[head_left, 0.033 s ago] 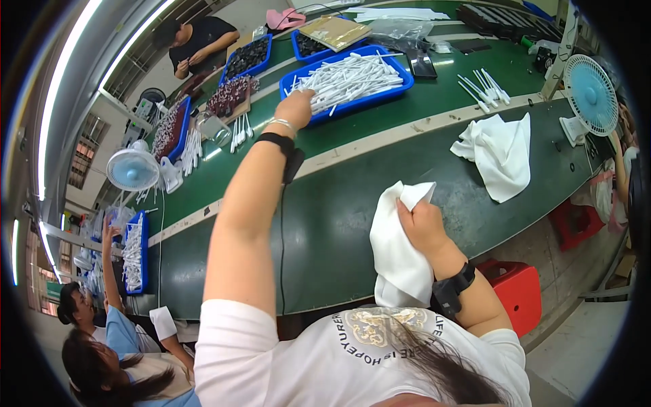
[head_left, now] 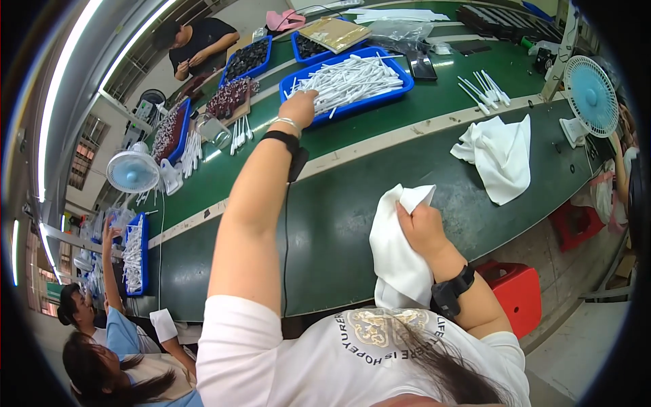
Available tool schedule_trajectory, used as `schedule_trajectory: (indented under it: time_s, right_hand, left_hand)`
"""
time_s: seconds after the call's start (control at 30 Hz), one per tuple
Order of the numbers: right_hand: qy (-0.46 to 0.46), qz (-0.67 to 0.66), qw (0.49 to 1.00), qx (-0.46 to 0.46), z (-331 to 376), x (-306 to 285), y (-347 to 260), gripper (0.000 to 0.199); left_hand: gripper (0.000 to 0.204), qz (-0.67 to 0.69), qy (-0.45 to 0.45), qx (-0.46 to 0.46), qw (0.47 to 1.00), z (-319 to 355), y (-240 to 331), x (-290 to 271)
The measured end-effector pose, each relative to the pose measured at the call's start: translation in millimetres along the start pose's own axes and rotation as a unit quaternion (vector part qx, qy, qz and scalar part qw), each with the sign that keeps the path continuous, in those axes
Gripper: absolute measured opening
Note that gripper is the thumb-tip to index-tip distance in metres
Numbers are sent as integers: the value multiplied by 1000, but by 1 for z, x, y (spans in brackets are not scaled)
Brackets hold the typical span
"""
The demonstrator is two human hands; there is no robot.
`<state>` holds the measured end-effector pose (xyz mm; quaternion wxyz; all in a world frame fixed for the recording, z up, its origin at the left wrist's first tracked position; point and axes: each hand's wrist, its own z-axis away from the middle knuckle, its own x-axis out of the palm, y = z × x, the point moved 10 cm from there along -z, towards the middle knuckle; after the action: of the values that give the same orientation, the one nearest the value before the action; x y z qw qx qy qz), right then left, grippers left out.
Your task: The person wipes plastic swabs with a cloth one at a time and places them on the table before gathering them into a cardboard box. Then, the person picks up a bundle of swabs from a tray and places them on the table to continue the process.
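My left hand (head_left: 298, 108) reaches to the near left corner of a blue tray (head_left: 366, 103). The tray holds a heap of white plastic sticks (head_left: 359, 76) with thicker ends. Its fingers curl down at the edge of the heap; what is between them is hidden. Closer to my body, my right hand (head_left: 422, 227) grips a crumpled white cloth (head_left: 395, 254) that hangs to the table's near edge. To its right a second white cloth (head_left: 502, 159) lies bunched on the dark green table (head_left: 325, 203).
Loose white sticks (head_left: 485, 91) lie right of the tray, near a white fan (head_left: 591, 95). Another fan (head_left: 133, 169) stands left. Behind are blue trays of black parts (head_left: 247, 60) and a cardboard piece (head_left: 335, 32). Co-workers sit left and far left. A red stool (head_left: 515, 298) stands right.
My left forearm has shifted slightly right, and the left hand has turned a little at the tray's edge. The right hand and its cloth stay nearly still.
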<state>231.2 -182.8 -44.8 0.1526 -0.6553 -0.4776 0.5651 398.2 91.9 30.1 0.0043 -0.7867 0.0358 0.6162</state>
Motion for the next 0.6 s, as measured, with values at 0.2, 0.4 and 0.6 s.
schedule_trajectory:
  time_s: [0.2,0.4,0.6]
  right_hand:
    - [13,13,1000,-12,-1,-3,-1,19]
    - [-37,43,998,8,-2,12,0,22]
    - [-33,-9,997,65,0,10,18,25]
  left_hand:
    - [34,-7,19,-67,998,-24,-10,22]
    - [26,31,87,28,995,24,-35,-24]
    - [17,256,-233,-150,926,166,-40,-51]
